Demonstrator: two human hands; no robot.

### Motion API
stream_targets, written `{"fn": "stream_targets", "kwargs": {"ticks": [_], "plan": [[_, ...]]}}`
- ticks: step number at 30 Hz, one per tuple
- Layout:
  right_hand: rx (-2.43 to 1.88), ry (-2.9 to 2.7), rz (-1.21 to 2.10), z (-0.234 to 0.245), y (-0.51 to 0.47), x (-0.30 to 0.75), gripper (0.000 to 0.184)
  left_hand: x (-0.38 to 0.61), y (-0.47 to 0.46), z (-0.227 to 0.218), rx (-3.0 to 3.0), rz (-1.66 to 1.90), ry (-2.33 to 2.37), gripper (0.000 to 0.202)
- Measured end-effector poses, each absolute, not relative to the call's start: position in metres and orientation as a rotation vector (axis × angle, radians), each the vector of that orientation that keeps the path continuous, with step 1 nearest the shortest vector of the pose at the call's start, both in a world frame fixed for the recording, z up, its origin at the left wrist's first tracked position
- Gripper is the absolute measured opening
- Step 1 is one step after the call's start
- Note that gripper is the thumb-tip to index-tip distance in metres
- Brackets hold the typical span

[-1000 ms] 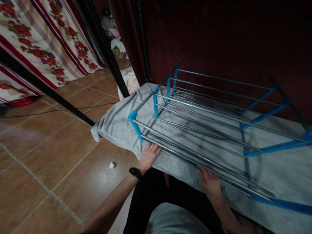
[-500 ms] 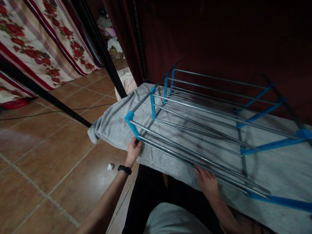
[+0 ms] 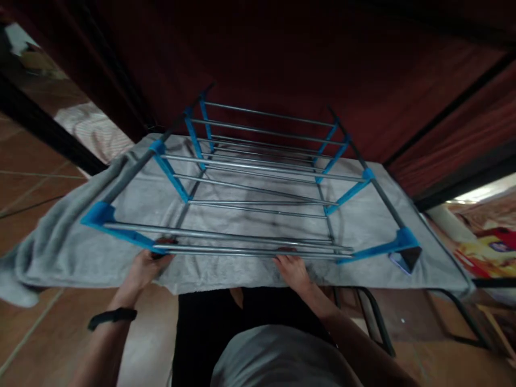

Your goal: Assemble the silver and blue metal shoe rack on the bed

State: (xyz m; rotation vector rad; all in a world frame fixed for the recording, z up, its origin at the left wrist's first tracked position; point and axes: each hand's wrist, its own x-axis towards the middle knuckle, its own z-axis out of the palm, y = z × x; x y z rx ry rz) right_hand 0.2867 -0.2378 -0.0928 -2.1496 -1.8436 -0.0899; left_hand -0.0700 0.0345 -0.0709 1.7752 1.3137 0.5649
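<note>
A rack of silver metal rods with blue plastic side pieces (image 3: 258,183) lies on its side on a grey towel (image 3: 60,247) spread over a low surface. My left hand (image 3: 147,266) grips the nearest rods by the front left blue corner, its fingers curled round them. My right hand (image 3: 293,269) holds the same front rods near their middle, fingers tucked under. A black band (image 3: 113,317) sits on my left wrist.
A dark red curtain (image 3: 282,64) hangs right behind the rack. Brown floor tiles (image 3: 24,183) lie to the left, with a black post (image 3: 36,129) crossing them. A black metal frame (image 3: 374,322) stands under the towel at right, and colourful packaging (image 3: 489,247) lies at far right.
The view has swung right, so the rack now sits centred. My left hand stays at the front left corner, now closed on the rods. My right hand keeps its hold on the front rods.
</note>
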Motion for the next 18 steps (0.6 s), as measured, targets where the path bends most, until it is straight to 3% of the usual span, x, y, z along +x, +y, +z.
{"fn": "stream_targets", "kwargs": {"ticks": [5,13,18], "plan": [[-2.199,-1.803,-0.029,-0.092,-0.241,0.286,0.012,-0.071,0.057,-0.057,1.762,0.375,1.259,0.077],[-2.159,-1.765,0.035,-0.091,-0.241,0.289,0.017,-0.076,0.076,-0.064,1.967,0.270,1.123,0.062],[-2.048,-1.670,-0.028,-0.091,-0.265,0.290,0.030,-0.075,0.071,-0.064,1.954,0.385,1.186,0.069]]}}
